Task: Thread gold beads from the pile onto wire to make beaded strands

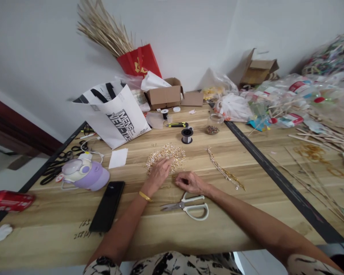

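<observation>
A spread pile of small gold and clear beads [166, 152] lies on the wooden table. My left hand [159, 172], with a gold bracelet at the wrist, rests at the pile, fingertips together among the beads; anything between them is too small to make out. Just right of it, my right hand [190, 182] lies on its side with the fingers curled into a pinch, and what they hold is hidden. White-handled scissors [186, 206] lie below my right hand. To the right are several beaded strands [225, 168], gold and pale, laid side by side.
Behind the beads stand a spool of wire [187, 136], a yellow-black utility knife [176, 125] and a jar of beads [213, 126]. A black phone [107, 206], purple bottle [86, 173] and white bag [117, 114] are left. Plastic bottles [298, 91] and sticks fill the right.
</observation>
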The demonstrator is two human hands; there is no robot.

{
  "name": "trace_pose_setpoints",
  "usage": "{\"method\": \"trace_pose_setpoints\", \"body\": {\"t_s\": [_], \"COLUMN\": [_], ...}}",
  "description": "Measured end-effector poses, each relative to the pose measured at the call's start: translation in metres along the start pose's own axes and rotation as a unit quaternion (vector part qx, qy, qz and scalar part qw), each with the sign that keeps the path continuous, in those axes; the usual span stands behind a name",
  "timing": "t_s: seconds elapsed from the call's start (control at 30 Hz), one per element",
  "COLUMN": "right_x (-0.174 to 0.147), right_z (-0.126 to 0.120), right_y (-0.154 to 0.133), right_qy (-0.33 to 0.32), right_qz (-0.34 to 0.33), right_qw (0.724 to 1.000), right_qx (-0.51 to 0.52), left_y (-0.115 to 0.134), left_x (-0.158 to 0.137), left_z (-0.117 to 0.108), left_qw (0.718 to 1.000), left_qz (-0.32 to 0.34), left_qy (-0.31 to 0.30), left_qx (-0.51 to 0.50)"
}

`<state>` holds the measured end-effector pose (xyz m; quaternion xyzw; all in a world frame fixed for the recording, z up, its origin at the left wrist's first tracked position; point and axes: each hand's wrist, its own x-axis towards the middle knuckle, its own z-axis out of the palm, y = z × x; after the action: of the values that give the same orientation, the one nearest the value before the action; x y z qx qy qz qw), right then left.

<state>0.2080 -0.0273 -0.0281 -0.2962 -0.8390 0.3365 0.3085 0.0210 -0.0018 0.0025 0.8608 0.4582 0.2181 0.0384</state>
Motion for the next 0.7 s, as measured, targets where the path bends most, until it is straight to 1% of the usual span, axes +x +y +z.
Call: {"method": "trace_pose_setpoints", "body": {"t_s": [0.13, 0.2, 0.27, 0.33, 0.4, 0.47, 0.53, 0.63, 0.7], "right_x": [-0.001, -0.002, -0.002, -0.003, -0.004, -0.005, -0.005, -0.003, -0.002], "right_z": [-0.001, -0.001, 0.0, 0.0, 0.0, 0.0, -0.001, -0.002, -0.002], "right_y": [0.0, 0.0, 0.001, 0.002, 0.002, 0.002, 0.002, 0.002, 0.003], "right_qy": [0.003, 0.002, 0.007, 0.034, 0.088, 0.148, 0.18, 0.166, 0.154], "right_qz": [-0.008, -0.013, -0.018, -0.023, -0.027, -0.034, -0.048, -0.084, -0.098], "right_qw": [1.0, 1.0, 1.0, 0.999, 0.996, 0.988, 0.983, 0.982, 0.982], "right_qx": [-0.007, -0.009, -0.008, -0.008, -0.009, -0.005, -0.002, -0.028, -0.044], "left_y": [0.003, 0.005, 0.008, 0.01, 0.012, 0.014, 0.018, 0.026, 0.029], "left_x": [-0.002, -0.002, -0.003, -0.005, -0.007, -0.01, -0.011, -0.012, -0.013], "left_z": [0.0, -0.001, -0.004, -0.005, -0.006, -0.005, -0.006, -0.009, -0.011], "left_qw": [0.999, 0.995, 0.984, 0.964, 0.95, 0.942, 0.939, 0.938, 0.93], "left_qz": [-0.007, -0.036, -0.081, -0.121, -0.139, -0.14, -0.126, -0.1, -0.098], "left_qy": [0.001, 0.007, 0.01, 0.002, -0.015, -0.045, -0.081, -0.125, -0.146], "left_qx": [-0.04, -0.087, -0.161, -0.235, -0.28, -0.303, -0.31, -0.308, -0.323]}}
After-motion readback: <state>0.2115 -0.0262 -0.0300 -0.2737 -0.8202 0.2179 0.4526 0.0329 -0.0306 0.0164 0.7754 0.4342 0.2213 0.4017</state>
